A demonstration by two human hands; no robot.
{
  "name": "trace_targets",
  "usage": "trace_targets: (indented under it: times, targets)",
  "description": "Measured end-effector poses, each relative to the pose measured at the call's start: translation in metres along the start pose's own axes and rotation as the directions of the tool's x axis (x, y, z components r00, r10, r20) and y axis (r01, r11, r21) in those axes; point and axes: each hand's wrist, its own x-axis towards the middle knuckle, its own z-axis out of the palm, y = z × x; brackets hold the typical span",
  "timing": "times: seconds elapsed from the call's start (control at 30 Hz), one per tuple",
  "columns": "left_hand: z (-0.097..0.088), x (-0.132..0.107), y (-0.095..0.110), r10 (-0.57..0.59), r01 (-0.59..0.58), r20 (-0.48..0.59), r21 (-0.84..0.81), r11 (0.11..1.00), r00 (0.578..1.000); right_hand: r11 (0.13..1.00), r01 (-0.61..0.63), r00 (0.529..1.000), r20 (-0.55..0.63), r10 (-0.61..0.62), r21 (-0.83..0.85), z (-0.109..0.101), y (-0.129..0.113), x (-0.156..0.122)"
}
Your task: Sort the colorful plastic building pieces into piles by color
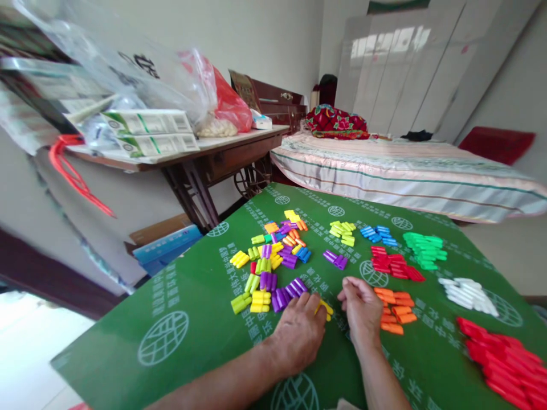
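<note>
Small plastic tubes resembling pen caps lie in colour groups on a green table (pixel 213 341). My left hand (pixel 301 327) rests low over the table, fingers bent downward and close together. Purple caps (pixel 288 293) lie just beyond its knuckles, and yellow caps (pixel 327 310) show beside its fingertips, partly covered. What sits beneath those fingers is hidden. To the right, my right hand (pixel 363 307) is closed in a pinch above the table; anything held there is too small or hidden to make out. Orange caps (pixel 395 310) lie just right of it.
A mixed pile of caps (pixel 265 265) spreads at left. Lime (pixel 342 230), blue (pixel 379 234), green (pixel 425 249), dark red (pixel 395 263), white (pixel 468 295) and red caps (pixel 506 364) form groups at right. A cluttered sewing table (pixel 239 149) and a bed (pixel 405 171) stand beyond.
</note>
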Motion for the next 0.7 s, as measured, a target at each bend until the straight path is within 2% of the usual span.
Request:
trace_targets:
  times: [0.2,0.43,0.6,0.7]
  targets:
    - [0.006,-0.021,0.007,-0.015,0.015,-0.005,-0.054,0.998,1.0,1.0,-0.002,1.0,0.02,0.002,-0.014,-0.001,0.005,0.0]
    - [0.006,-0.03,0.009,-0.039,0.035,-0.036,-0.096,0.995,0.999,1.0,-0.009,1.0,0.01,0.009,-0.005,-0.003,0.009,0.002]
    - [-0.01,-0.018,-0.01,-0.178,0.17,-0.123,-0.072,0.983,0.976,1.0,-0.008,1.0,-0.005,0.008,0.007,-0.002,0.005,0.001]
    - [-0.021,-0.003,-0.024,-0.273,0.275,-0.116,0.003,0.961,0.955,1.0,-0.006,1.0,-0.008,0.006,0.01,0.0,0.002,-0.001]
